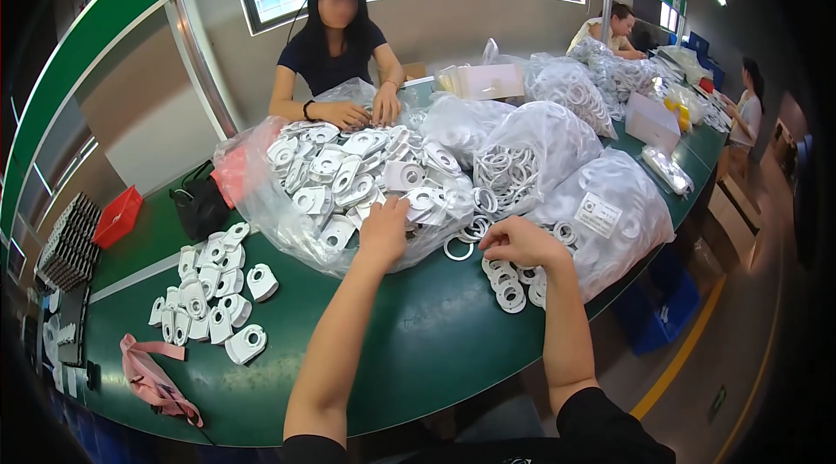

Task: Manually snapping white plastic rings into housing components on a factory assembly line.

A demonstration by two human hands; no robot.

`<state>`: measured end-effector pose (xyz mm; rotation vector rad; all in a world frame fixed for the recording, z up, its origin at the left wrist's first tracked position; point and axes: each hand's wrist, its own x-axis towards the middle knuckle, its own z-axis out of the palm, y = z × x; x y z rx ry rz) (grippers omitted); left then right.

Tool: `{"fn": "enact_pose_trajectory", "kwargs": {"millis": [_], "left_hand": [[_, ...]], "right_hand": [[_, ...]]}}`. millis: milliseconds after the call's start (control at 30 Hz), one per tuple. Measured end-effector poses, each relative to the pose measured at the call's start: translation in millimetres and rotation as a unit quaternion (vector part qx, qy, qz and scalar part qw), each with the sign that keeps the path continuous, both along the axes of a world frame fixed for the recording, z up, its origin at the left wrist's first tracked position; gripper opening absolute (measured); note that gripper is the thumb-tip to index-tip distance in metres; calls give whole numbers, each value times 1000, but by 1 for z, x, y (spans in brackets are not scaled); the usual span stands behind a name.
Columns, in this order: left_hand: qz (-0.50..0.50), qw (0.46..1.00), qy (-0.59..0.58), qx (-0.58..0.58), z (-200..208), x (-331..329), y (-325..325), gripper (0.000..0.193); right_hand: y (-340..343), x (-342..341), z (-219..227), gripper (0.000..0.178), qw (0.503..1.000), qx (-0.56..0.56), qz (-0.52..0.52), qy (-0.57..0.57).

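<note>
A clear plastic bag (261, 233) lies spread wide, heaped with white plastic housings (348, 181), each with a round hole. My left hand (383, 231) reaches over its near edge, fingers apart and touching the housings. My right hand (525, 243) is bent at the wrist above a small pile of flat white rings (509, 294). Its fingers curl together, and whatever may be in them is hidden. One thin white ring (459, 247) lies on the green table between my hands. Loose white housings (209, 281) are grouped on the left.
Bags of rings (514, 159) and a labelled full bag (623, 211) stand right. Opposite, a co-worker's hands (370, 111) rest at the heap. A pink strap (157, 377), black bag (200, 207) and red bin (118, 216) lie left. A blue crate (657, 316) stands below the table's right edge.
</note>
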<state>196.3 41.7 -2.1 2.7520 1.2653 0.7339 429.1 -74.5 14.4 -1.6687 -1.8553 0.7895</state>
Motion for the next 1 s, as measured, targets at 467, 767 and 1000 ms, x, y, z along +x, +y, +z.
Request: {"fn": "enact_pose_trajectory", "kwargs": {"millis": [467, 767, 1000], "left_hand": [[31, 994, -104, 27, 16, -32, -6, 22], [35, 996, -82, 17, 0, 23, 0, 40], [88, 984, -145, -53, 31, 23, -6, 61]], "right_hand": [[10, -12, 3, 16, 957, 194, -136, 166], [26, -31, -5, 12, 873, 330, -212, 292], [21, -42, 0, 8, 859, 392, -201, 260]]}}
